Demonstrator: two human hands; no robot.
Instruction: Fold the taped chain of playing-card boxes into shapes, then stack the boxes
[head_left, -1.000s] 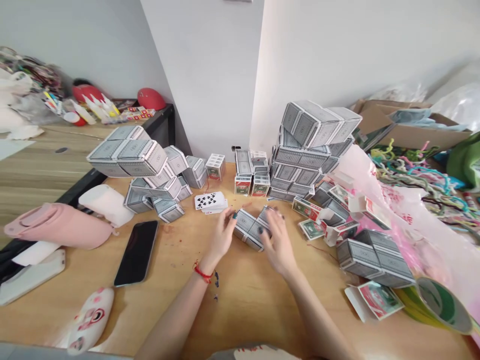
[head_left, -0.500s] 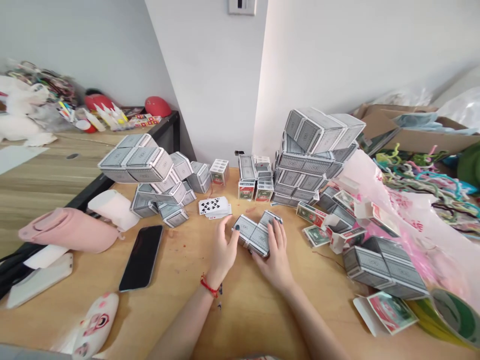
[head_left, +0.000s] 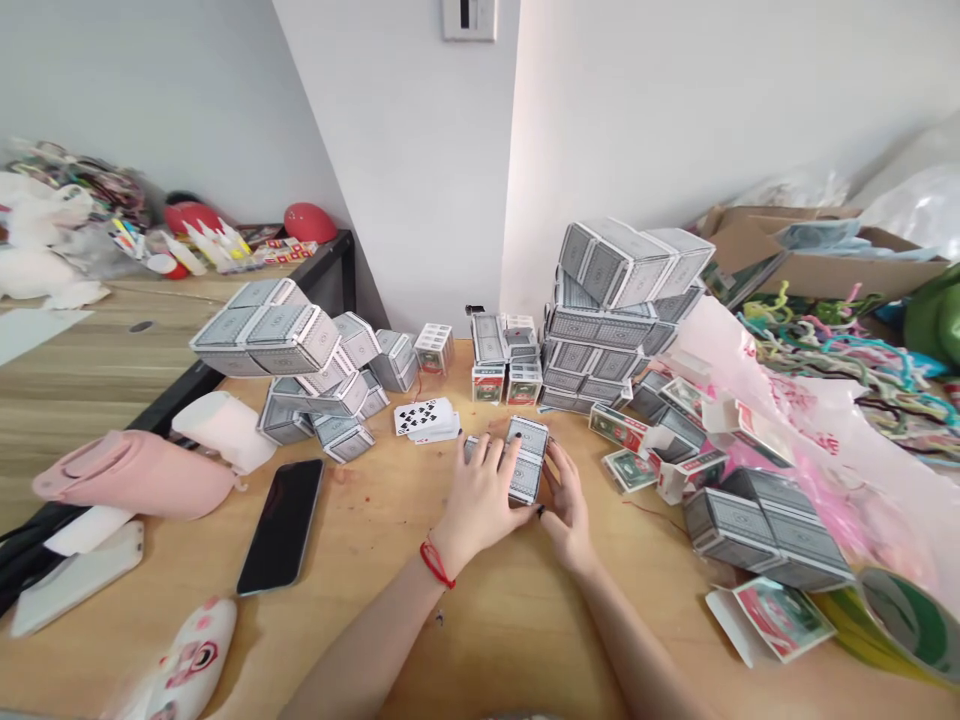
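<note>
Between my hands on the table is a block folded from playing cards (head_left: 529, 440), its grey patterned backs outward. My left hand (head_left: 480, 495) lies across its left part, fingers over the top, hiding much of that side. My right hand (head_left: 570, 505) grips the right side with bent fingers, thumb near the front corner. Just beyond lie a few loose playing cards (head_left: 422, 415), with a ten of spades face up. Similar card blocks are piled at the left (head_left: 270, 330) and in a taller stack (head_left: 596, 330) at the right.
A black phone (head_left: 281, 525) and a pink pouch (head_left: 142, 475) lie to the left. Opened card boxes (head_left: 784, 620), a pink plastic bag (head_left: 825, 470) and a roll of tape (head_left: 892, 620) crowd the right. Small card boxes (head_left: 521, 383) stand near the wall.
My left hand has moved from the block's left edge onto its top. The block has turned, and my right hand has shifted from its top to its right side.
</note>
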